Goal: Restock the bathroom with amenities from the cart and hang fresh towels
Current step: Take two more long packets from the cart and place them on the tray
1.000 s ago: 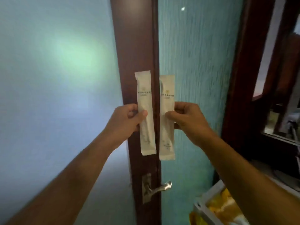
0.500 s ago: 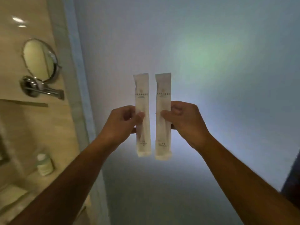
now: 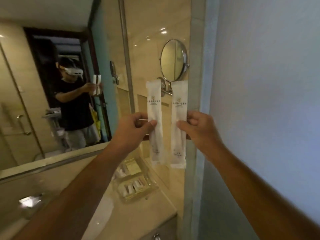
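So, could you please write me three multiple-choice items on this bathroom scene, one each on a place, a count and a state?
1. Where is the round mirror?
A. on the wall above the packets
B. flat on the counter
C. on the floor

2. How many white packets are held up?
A. one
B. two
C. four

3. How are the packets held?
A. lying flat on open palms
B. tucked under an arm
C. upright, one pinched in each hand

Answers: 1 A, its arm fixes it to the wall. 2 B, left packet and right packet. 3 C, left hand and right hand each pinch one.
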### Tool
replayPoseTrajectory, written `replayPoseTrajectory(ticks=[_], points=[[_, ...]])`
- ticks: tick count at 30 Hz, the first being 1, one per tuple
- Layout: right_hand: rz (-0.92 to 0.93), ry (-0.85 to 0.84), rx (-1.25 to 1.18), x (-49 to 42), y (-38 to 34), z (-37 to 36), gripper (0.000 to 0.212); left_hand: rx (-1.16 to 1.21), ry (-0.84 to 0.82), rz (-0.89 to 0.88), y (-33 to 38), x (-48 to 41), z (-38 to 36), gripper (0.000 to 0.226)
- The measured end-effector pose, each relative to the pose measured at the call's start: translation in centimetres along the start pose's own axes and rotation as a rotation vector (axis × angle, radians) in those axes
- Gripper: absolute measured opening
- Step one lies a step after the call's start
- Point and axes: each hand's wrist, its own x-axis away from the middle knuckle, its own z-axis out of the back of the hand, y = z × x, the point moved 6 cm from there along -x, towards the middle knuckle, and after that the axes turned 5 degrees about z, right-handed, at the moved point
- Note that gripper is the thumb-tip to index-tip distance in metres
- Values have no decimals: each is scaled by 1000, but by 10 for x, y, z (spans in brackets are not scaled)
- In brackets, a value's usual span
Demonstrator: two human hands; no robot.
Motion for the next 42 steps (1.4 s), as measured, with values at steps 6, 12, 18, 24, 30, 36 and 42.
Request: replayPoseTrajectory(ticks=[6, 12, 18, 24, 30, 36, 42], points=[[9, -129, -118, -45, 21, -69, 24, -66, 154, -15, -11, -13, 60, 11], [32, -229, -138, -81, 38, -137, 23, -94, 208, 6, -30, -40, 114, 11], [31, -223, -116, -124, 67, -209, 25, -51, 222, 28, -66, -93, 177, 18], [24, -168, -67, -171, 94, -260, 25, -11, 156, 26, -93, -161, 220, 17], [-42, -137, -67, -207, 130, -285, 25, 5, 97, 71, -131, -221, 232, 19], [-124, -111, -66, -240, 192, -293, 23, 84, 63, 165, -188, -273, 216, 24], [-235, -148, -51, -264, 298, -311, 21, 97, 124, 308, -286, -313, 200, 18]])
